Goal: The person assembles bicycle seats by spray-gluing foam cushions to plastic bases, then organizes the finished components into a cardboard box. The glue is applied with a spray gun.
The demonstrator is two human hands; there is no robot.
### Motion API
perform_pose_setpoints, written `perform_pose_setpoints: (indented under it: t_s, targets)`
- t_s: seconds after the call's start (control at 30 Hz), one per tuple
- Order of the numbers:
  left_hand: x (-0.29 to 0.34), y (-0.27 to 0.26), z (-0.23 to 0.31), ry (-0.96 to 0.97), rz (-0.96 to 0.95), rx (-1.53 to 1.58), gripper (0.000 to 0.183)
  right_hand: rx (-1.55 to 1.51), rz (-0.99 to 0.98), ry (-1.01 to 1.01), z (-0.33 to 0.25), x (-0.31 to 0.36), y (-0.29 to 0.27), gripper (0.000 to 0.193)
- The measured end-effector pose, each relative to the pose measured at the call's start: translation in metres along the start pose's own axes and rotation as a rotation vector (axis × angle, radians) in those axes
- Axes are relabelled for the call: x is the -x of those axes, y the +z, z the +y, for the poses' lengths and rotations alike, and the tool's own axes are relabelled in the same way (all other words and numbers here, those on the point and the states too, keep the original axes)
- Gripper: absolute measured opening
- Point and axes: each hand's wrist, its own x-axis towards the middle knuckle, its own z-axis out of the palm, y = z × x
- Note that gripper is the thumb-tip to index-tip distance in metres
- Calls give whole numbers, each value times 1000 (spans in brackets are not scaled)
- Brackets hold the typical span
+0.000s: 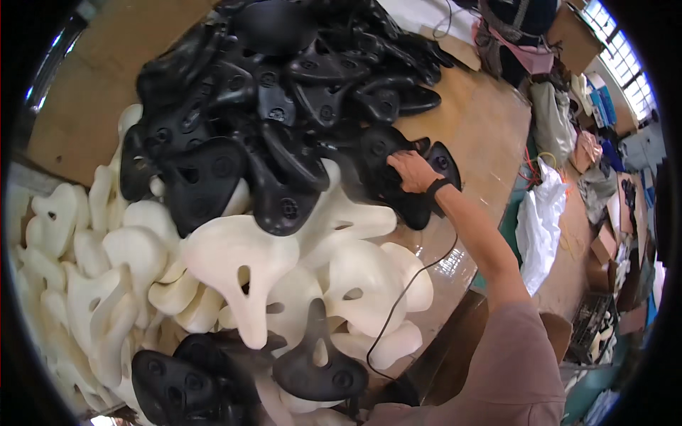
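Note:
My right hand (415, 171), with a dark band at its wrist, reaches forward to the right end of a heap of black bicycle saddle shells. Its fingers are curled onto a black saddle shell (380, 145), and more black shells lie under and beside it, one of them a rounded shell (445, 165) to the right. In front of the heap, a cream saddle pad (241, 245) with a slot lies nose toward me. Nearer still, a black saddle shell (328, 375) rests with its nose pointing away. My left hand does not show.
Many cream saddle pads (92, 291) are piled at the left. A thin black cable (408, 287) curves across the table (490, 135) near my right arm. Beyond the table's right edge lie a white plastic bag (541, 227), sacks and boxes. Another person (522, 35) is at the far right.

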Motion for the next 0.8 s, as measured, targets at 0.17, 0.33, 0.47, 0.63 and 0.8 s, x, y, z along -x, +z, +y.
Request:
perform_pose_setpoints:
  t_s: [0.17,0.33,0.47,0.63,0.8]
  targets:
    - [16,-30,6,-61,136,-19,49,36,0,21,-26,22,3,45]
    - [106,-106,41,-270,332,-180,44,-35,82,390,-51,99,-76,55]
    - [95,-95,66,-218,381,-216,40,-173,194,587,-72,144,-136,75]
    - [113,-126,54,-194,477,-109,38,-351,322,402,-228,139,-229,64]
    - [137,-172,40,-70,524,17,39,-364,371,186,-430,155,-293,55]
